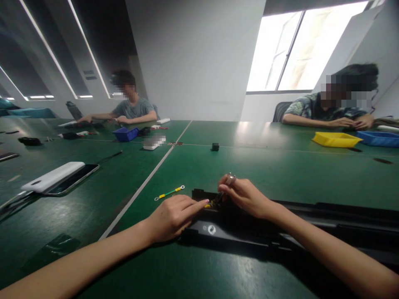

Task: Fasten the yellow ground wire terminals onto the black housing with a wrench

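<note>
A long black channel-shaped housing (230,236) lies on the green table and runs off to the right. My left hand (174,214) rests at its left end, index finger stretched out and touching down beside a small yellow piece (208,205) inside; the other fingers are partly hidden. Above the same spot, my right hand (245,193) is closed in a pinch with a metal ring on one finger. Something dark sits under its fingertips, too shadowed to name. Just beyond my left hand lies a short green-and-yellow wire (170,193) with ring terminals at both ends.
A white power bank (54,176) and a phone (73,180) lie at left. A small black cube (215,146) stands ahead. Farther off are a blue bin (125,134), a yellow tray (336,140) and a blue tray (378,138). Two people sit across the table.
</note>
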{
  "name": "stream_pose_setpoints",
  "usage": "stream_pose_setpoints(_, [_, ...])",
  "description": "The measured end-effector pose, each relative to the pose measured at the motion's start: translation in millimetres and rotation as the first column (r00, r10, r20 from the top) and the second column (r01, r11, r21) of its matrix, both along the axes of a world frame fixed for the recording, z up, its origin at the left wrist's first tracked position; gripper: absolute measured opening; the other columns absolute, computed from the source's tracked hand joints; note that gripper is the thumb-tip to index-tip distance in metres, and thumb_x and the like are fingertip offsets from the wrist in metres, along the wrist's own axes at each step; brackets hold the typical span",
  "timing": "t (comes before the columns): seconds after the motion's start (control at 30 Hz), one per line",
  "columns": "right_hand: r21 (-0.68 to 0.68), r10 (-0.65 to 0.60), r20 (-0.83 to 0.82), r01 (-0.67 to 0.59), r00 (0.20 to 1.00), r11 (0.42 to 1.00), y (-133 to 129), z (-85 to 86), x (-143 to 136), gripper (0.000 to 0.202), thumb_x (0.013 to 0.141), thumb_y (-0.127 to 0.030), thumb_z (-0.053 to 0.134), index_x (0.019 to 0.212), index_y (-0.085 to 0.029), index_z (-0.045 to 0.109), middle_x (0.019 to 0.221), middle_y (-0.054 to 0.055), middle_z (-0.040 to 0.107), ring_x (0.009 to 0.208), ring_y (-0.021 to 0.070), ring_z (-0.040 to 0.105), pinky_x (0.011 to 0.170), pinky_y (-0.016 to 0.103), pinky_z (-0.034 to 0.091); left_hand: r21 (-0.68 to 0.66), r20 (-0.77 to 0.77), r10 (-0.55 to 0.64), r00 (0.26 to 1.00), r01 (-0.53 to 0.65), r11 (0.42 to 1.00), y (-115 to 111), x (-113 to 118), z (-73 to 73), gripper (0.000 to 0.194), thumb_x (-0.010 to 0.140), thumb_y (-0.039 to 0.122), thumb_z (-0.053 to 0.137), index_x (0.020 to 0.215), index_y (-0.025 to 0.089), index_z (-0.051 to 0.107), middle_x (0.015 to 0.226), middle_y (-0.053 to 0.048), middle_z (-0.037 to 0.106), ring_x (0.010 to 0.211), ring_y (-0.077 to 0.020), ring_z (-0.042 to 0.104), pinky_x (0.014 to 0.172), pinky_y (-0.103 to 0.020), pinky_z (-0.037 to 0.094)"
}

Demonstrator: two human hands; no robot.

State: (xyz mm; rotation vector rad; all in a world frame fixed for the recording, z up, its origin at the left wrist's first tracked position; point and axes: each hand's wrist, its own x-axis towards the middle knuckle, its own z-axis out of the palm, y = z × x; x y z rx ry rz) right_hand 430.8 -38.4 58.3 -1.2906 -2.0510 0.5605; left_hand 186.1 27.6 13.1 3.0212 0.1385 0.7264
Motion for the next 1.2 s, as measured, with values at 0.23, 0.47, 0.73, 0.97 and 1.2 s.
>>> stream_pose_setpoints(0.23, [0.012, 0.004, 0.007, -0.005, 1.0, 1.0, -1.0, 0.2, -0.1, 0.03, 0.096, -0.04, 0.034, 0.084, -0.017, 0.05, 0.066, 0.001, 0.058, 0.058, 0.0126, 0.056, 0.059, 0.024, 0.043, -0.002, 0.002, 0.004, 1.0, -0.004, 1.0, -0.1, 0.9, 0.7, 0.041, 0.092, 0.013, 0.041, 0.134, 0.012, 0.042, 0.105, -0.013, 0.063, 0.091, -0.0224, 0.059, 0.078, -0.038, 0.051])
stream_pose_setpoints(0.47, [0.048, -0.079, 0.028, 0.078, 0.996, 0.996, -0.4, -2.3, 0.8, 0.036, 0.097, -0.045, 0.032, 0.082, -0.018, 0.05, 0.064, 0.0, 0.056, 0.053, 0.012, 0.053, 0.053, 0.023, 0.04, 0.005, 0.009, 0.003, 1.0, -0.003, 1.0, -0.7, 0.7, 1.8, 0.042, 0.091, 0.012, 0.041, 0.134, 0.012, 0.042, 0.105, -0.013, 0.063, 0.092, -0.0218, 0.059, 0.079, -0.038, 0.052])
stream_pose_setpoints(0.73, [0.035, -0.048, 0.026, 0.047, 0.998, 0.998, -0.3, -0.5, -0.2, 0.034, 0.097, -0.044, 0.033, 0.085, -0.018, 0.051, 0.067, 0.002, 0.06, 0.058, 0.0138, 0.056, 0.057, 0.024, 0.042, 0.002, -0.005, 0.009, 1.0, -0.009, 1.0, -0.5, -0.2, 1.5, 0.044, 0.09, 0.011, 0.042, 0.134, 0.012, 0.041, 0.106, -0.013, 0.063, 0.092, -0.0218, 0.059, 0.079, -0.037, 0.052])
stream_pose_setpoints(0.97, [0.041, -0.037, 0.032, 0.035, 0.999, 0.999, 0.0, -1.0, 0.1, 0.036, 0.096, -0.046, 0.032, 0.086, -0.018, 0.051, 0.068, 0.002, 0.06, 0.062, 0.0149, 0.058, 0.06, 0.026, 0.044, 0.009, 0.006, 0.007, 1.0, -0.007, 1.0, -1.0, 0.7, 1.4, 0.041, 0.092, 0.012, 0.041, 0.133, 0.012, 0.042, 0.105, -0.013, 0.063, 0.091, -0.0221, 0.059, 0.078, -0.037, 0.052])
stream_pose_setpoints(1.2, [0.019, -0.047, 0.016, 0.046, 0.999, 0.999, -1.5, 1.2, -1.1, 0.036, 0.096, -0.047, 0.033, 0.086, -0.018, 0.051, 0.066, 0.002, 0.06, 0.058, 0.0138, 0.057, 0.056, 0.024, 0.042, 0.005, 0.007, 0.005, 1.0, -0.005, 1.0, -0.7, 1.0, 1.9, 0.042, 0.092, 0.013, 0.041, 0.133, 0.012, 0.043, 0.104, -0.014, 0.064, 0.091, -0.0218, 0.059, 0.078, -0.038, 0.052])
